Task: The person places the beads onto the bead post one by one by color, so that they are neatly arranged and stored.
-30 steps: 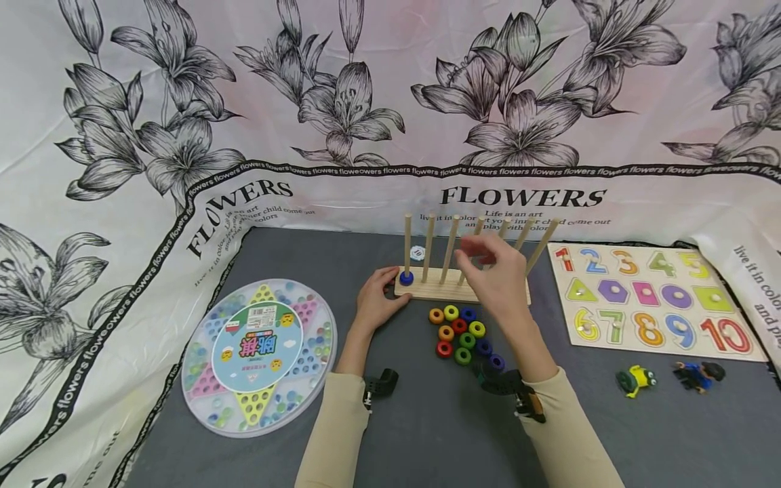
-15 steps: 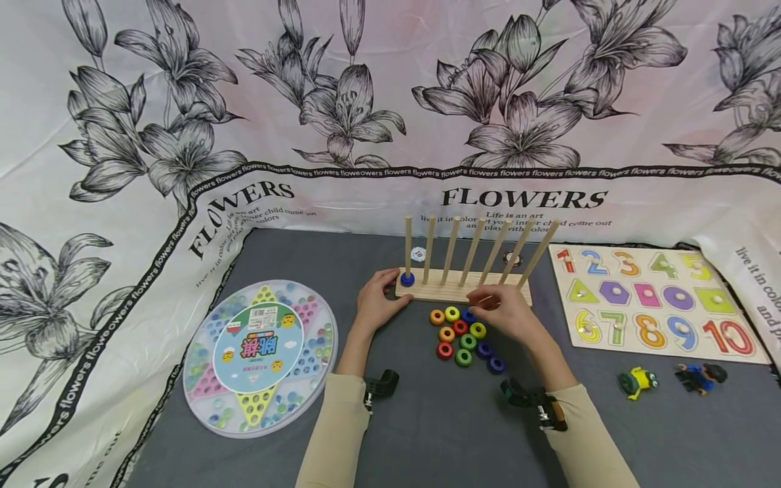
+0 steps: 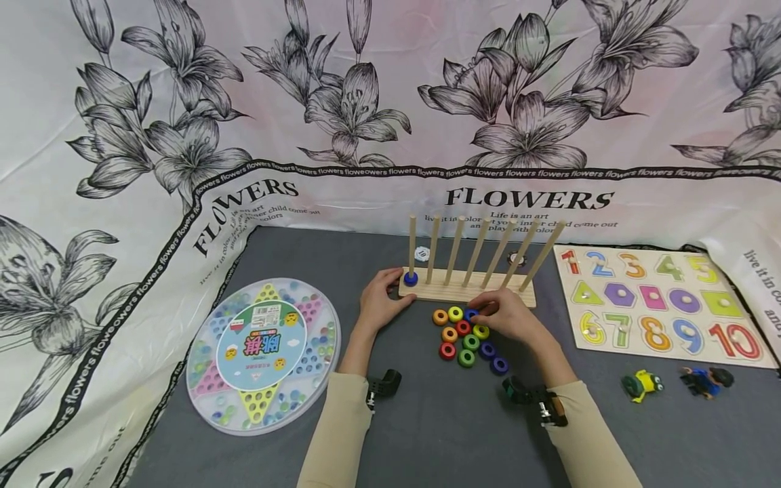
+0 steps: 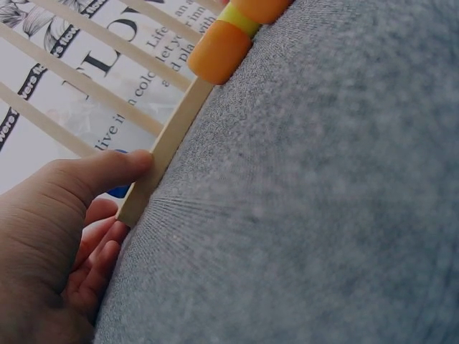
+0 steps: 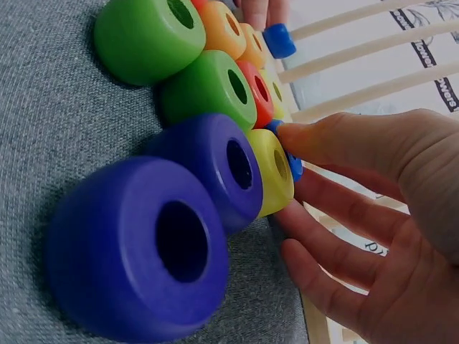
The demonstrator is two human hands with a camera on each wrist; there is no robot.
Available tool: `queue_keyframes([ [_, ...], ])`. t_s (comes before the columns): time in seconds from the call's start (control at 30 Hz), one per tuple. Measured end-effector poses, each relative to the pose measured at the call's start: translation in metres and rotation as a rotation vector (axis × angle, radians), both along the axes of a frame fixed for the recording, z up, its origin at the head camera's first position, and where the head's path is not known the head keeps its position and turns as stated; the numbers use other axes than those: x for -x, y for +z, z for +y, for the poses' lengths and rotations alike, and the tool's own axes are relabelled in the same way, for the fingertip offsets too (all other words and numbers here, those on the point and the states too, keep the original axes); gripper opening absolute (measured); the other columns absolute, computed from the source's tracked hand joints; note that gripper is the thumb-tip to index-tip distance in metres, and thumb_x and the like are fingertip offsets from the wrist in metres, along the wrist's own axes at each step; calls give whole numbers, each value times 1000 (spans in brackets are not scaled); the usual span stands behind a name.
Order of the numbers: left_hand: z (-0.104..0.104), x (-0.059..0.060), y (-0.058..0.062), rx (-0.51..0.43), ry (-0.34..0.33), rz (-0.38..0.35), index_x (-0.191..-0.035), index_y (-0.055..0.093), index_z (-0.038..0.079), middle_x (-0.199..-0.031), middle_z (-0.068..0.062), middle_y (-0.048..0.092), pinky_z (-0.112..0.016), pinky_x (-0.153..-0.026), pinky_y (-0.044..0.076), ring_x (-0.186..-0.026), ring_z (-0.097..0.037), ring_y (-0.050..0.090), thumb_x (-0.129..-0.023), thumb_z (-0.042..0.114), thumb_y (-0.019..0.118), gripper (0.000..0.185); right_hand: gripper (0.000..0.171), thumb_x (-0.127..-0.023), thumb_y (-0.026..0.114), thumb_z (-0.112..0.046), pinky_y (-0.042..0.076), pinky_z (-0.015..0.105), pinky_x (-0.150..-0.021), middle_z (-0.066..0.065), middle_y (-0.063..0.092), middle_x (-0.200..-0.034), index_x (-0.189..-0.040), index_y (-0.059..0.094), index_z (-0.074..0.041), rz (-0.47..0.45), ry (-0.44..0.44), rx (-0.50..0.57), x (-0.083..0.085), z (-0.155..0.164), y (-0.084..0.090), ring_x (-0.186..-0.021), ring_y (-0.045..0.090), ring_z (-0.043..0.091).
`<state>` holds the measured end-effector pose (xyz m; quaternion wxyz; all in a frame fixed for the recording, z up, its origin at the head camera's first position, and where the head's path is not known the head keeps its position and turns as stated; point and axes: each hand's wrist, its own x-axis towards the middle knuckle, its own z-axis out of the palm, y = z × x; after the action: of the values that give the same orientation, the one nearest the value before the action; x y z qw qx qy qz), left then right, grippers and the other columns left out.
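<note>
A wooden peg board (image 3: 448, 291) with several upright rods stands at the middle of the table. My left hand (image 3: 381, 303) grips its left end, thumb on the front edge and fingers round the back. One dark blue ring (image 3: 411, 278) sits at the foot of the leftmost rod. In front of the board lies a cluster of loose rings, among them a green ring (image 5: 215, 89), a yellow ring (image 5: 274, 172) and a purple-blue ring (image 5: 140, 247). My right hand (image 3: 508, 315) pinches a blue ring (image 5: 293, 166) at the cluster's back edge, thumb and fingers on either side, partly hiding it.
On the left lies a round Chinese checkers board (image 3: 204, 359) with marbles. A number puzzle board (image 3: 622, 344) lies at right, with a frog figure (image 3: 642, 385) and a small doll (image 3: 708, 381) before it. Two chips, one white (image 3: 422, 254), lie behind the pegs.
My right hand has come down from among the rods to the rings in front and now pinches the blue one. The left hand keeps its hold on the peg board.
</note>
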<state>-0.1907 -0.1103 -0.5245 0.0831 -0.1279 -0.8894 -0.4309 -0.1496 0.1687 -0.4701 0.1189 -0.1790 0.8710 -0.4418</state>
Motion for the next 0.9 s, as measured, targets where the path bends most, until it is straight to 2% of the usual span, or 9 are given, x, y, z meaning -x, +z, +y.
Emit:
queue_keyframes([
  [0.13, 1, 1, 0, -2, -2, -6, -131, 64, 5, -128, -9, 61, -32, -85, 54, -105, -23, 64, -80, 24, 84, 58, 25, -84, 73, 4, 57, 32, -68, 23, 68, -102, -107, 70, 10, -1, 15, 0, 1, 1, 1, -85, 70, 30],
  [0.27, 1, 1, 0, 7, -11, 0, -132, 63, 5, -129, -9, 60, -31, -86, 54, -106, -22, 64, -81, 25, 83, 58, 24, -85, 74, 0, 57, 33, -67, 20, 69, -101, -107, 72, 6, 17, 9, -47, 1, 0, 1, -84, 70, 28],
  [0.47, 2, 1, 0, 6, -27, 3, -133, 62, 4, -130, -10, 59, -33, -87, 54, -107, -23, 63, -81, 25, 83, 60, 23, -86, 75, -7, 58, 37, -67, 20, 70, -103, -107, 73, 3, 54, -33, -94, 0, -1, 2, -86, 71, 30],
  [0.6, 2, 0, 1, 7, -25, 0, -133, 63, 4, -131, -10, 59, -33, -87, 54, -107, -23, 63, -81, 25, 83, 59, 25, -87, 74, -8, 59, 40, -68, 23, 68, -108, -109, 72, 4, 53, -84, -66, -1, -3, 12, -89, 71, 34],
  [0.7, 2, 0, 1, 5, -25, 1, -133, 63, 4, -131, -10, 59, -33, -87, 54, -107, -23, 63, -81, 25, 82, 59, 26, -87, 74, -8, 60, 41, -69, 23, 68, -109, -110, 72, 4, 87, -116, -38, -2, -6, 22, -90, 71, 36],
  [0.9, -1, 0, -1, 8, -24, 5, -133, 62, 4, -131, -10, 59, -32, -87, 54, -108, -23, 62, -82, 25, 82, 58, 25, -86, 75, -8, 60, 40, -68, 18, 68, -107, -109, 73, 1, 220, -150, 39, 0, -24, 46, -87, 71, 32],
])
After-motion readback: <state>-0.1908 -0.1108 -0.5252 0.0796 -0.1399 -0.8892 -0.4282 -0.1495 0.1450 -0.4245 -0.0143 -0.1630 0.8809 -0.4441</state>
